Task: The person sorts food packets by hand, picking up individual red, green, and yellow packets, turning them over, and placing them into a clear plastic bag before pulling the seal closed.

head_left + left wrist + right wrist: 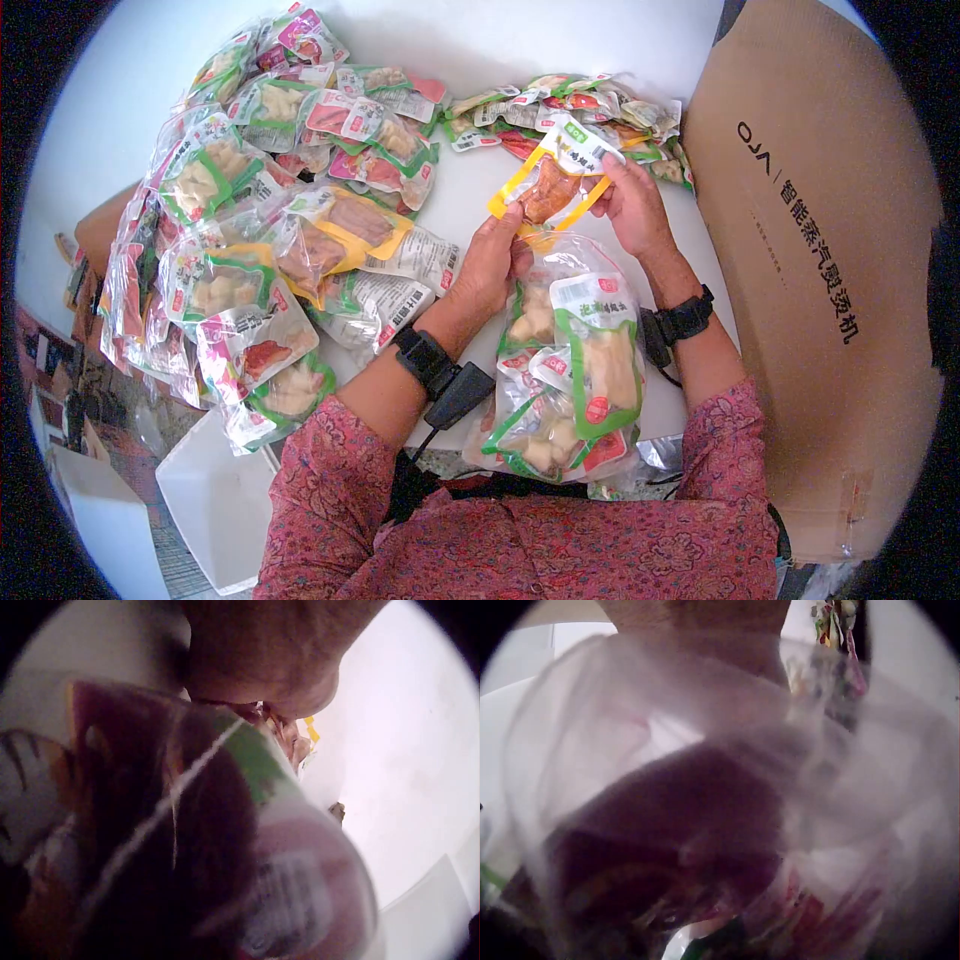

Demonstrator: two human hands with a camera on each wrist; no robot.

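Observation:
In the head view, a yellow-edged food packet [550, 192] with brown contents is held up over the table. My right hand [638, 210] pinches its upper right edge. Its lower left corner is gripped by my left hand [490, 262], thumb on top. Just below, a clear plastic bag [545, 258] hangs between my forearms, its mouth beside the left fingers. Inside it lie several green-edged packets [608, 360] with pale contents. The left wrist view shows a blurred packet [292, 900] close up under the hand. Clear plastic film [562, 735] covers much of the right wrist view.
A large heap of filled clear bags [215, 180] spreads along the left side of the white table [470, 190]. Several loose packets [570, 105] are piled at the back. A tall cardboard box [800, 300] stands along the right, and a white bin [215, 500] sits lower left.

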